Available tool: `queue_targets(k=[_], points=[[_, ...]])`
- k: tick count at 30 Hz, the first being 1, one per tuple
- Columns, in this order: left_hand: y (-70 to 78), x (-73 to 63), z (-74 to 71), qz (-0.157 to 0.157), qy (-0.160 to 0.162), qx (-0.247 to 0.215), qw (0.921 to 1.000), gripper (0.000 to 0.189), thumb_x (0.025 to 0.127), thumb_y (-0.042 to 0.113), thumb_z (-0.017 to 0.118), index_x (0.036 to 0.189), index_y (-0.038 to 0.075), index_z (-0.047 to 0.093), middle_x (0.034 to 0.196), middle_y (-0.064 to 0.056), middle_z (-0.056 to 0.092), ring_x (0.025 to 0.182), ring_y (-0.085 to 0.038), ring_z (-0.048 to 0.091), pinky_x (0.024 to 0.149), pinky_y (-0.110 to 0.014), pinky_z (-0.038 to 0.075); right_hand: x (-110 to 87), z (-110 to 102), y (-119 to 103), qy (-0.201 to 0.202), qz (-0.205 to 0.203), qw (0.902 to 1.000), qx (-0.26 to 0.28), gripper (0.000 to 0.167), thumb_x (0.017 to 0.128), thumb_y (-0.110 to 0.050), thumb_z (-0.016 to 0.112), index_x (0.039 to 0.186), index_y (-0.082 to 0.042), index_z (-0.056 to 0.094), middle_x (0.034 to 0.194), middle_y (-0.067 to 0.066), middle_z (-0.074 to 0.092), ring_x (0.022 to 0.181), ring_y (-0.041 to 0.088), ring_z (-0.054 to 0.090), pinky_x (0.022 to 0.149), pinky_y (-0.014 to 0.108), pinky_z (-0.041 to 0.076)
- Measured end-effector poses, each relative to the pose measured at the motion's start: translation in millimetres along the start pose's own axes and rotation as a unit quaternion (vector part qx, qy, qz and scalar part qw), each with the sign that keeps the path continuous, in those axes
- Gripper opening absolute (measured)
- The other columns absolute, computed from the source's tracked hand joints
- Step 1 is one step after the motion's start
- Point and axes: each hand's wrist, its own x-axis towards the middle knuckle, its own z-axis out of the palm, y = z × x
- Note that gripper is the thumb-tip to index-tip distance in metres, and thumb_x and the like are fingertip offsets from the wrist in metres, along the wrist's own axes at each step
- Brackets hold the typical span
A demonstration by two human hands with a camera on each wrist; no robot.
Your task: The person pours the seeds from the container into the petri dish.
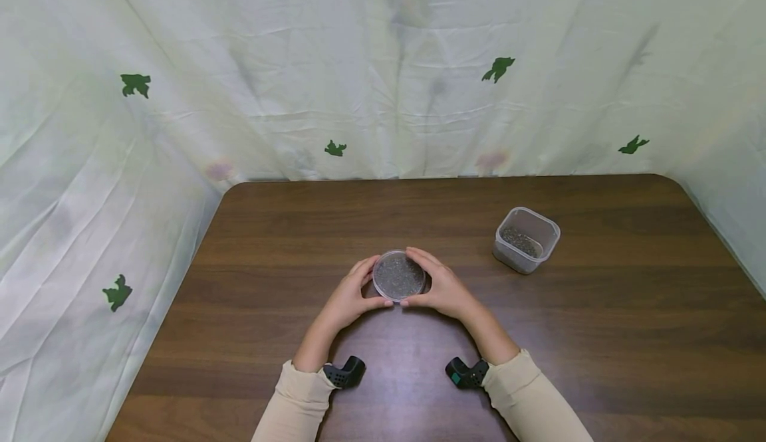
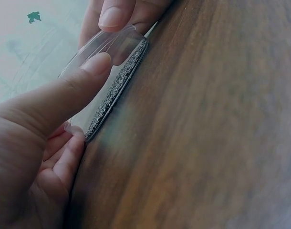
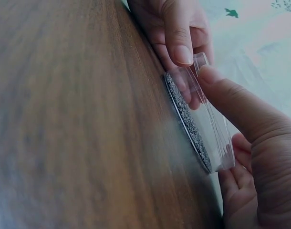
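A round clear plastic container [image 1: 398, 276] stands upright on the table, a layer of dark grey grains along its bottom. Its clear lid [image 3: 213, 114] sits at the top, showing as a rim band in the right wrist view. My left hand [image 1: 353, 296] grips the container's left side, thumb at the near edge and fingers curled round the far side. From the right, my right hand [image 1: 444, 289] grips it the same way. Both thumbs press at the lid's rim, their tips close together. In the left wrist view the grains [image 2: 118, 90] form a low, sloping layer.
A rectangular clear plastic tub [image 1: 526, 240] with some dark grains inside stands farther back on the right. The brown wooden table [image 1: 269, 229] ends at a white curtain [image 1: 359, 63] with green leaf shapes. Black wrist devices [image 1: 345, 372] sit at both cuffs.
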Motion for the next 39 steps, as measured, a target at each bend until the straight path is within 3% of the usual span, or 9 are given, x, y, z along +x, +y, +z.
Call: queue_targets(k=[9,17,25,29,39], points=[[0.0,-0.2,0.0,-0.003,-0.003,-0.003,1.0,0.09,0.066,0.018,0.08,0.137,-0.005,0.029,0.136,-0.018,0.032,0.123,-0.023,0.037,0.099,-0.023,0.033,-0.2,0.0,-1.6,-0.007,0.007,0.9999,0.004,0.09,0.064,-0.031,0.082,0.137,-0.003,0.036,0.141,0.01,0.032,0.127,0.023,0.03,0.103,0.043,0.029],[-2.2,0.0,1.6,0.014,0.003,-0.013,0.9998,0.09,0.065,0.016,0.08,0.137,-0.005,0.029,0.135,-0.021,0.032,0.122,-0.031,0.038,0.099,-0.03,0.036,0.5,1.4,-1.2,-0.016,0.009,0.9998,-0.009,0.091,0.064,-0.031,0.082,0.137,-0.002,0.036,0.141,0.01,0.032,0.127,0.023,0.03,0.104,0.042,0.029],[-1.9,-1.2,0.5,0.005,-0.001,-0.012,0.9999,0.088,0.066,0.016,0.079,0.136,-0.005,0.03,0.134,-0.018,0.033,0.122,-0.027,0.038,0.099,-0.025,0.034,0.8,3.1,1.1,-0.02,0.006,0.9997,-0.011,0.092,0.064,-0.032,0.081,0.137,-0.002,0.034,0.142,0.011,0.03,0.128,0.024,0.029,0.103,0.043,0.029],[-1.6,-1.8,0.0,0.007,-0.002,-0.008,0.9999,0.088,0.067,0.017,0.079,0.136,-0.005,0.03,0.135,-0.018,0.033,0.122,-0.028,0.038,0.1,-0.027,0.035,0.8,2.8,-0.3,-0.023,0.007,0.9997,-0.004,0.094,0.064,-0.035,0.081,0.138,-0.003,0.033,0.142,0.011,0.029,0.128,0.024,0.028,0.103,0.044,0.028],[-1.3,-1.7,0.8,0.027,0.006,-0.012,0.9995,0.088,0.066,0.018,0.08,0.136,-0.005,0.031,0.134,-0.018,0.034,0.121,-0.029,0.038,0.1,-0.029,0.035,-1.9,-1.7,-4.4,0.005,0.01,0.9998,0.016,0.074,0.082,-0.036,0.065,0.14,-0.007,0.029,0.144,0.01,0.026,0.131,0.022,0.021,0.105,0.048,0.023]])
